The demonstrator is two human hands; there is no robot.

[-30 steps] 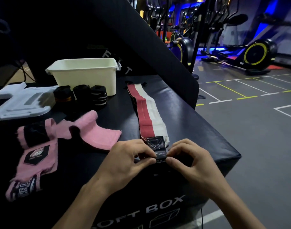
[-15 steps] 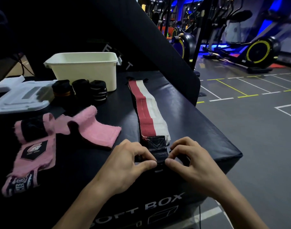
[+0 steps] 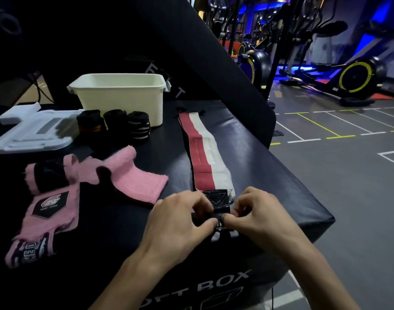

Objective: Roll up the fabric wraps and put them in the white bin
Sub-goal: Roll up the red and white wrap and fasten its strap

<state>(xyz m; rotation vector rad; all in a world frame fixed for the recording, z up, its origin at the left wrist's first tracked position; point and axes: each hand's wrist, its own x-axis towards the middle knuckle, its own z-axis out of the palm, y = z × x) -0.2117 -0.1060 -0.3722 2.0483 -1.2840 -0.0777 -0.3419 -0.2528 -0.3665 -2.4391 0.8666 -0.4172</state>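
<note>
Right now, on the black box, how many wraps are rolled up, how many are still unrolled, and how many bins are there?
Rolled black wraps: 3
Unrolled wraps: 2, the pink wrap and the red and white wrap, gripped by the left hand and right hand
White bin: 1
Total: 6

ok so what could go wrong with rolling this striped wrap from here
Both hands, left and right, pinch the black end of the wrap right at the box edge, so the starting roll could slip off. The long strip lies slightly slanted; it may roll up crooked or loose.
</note>
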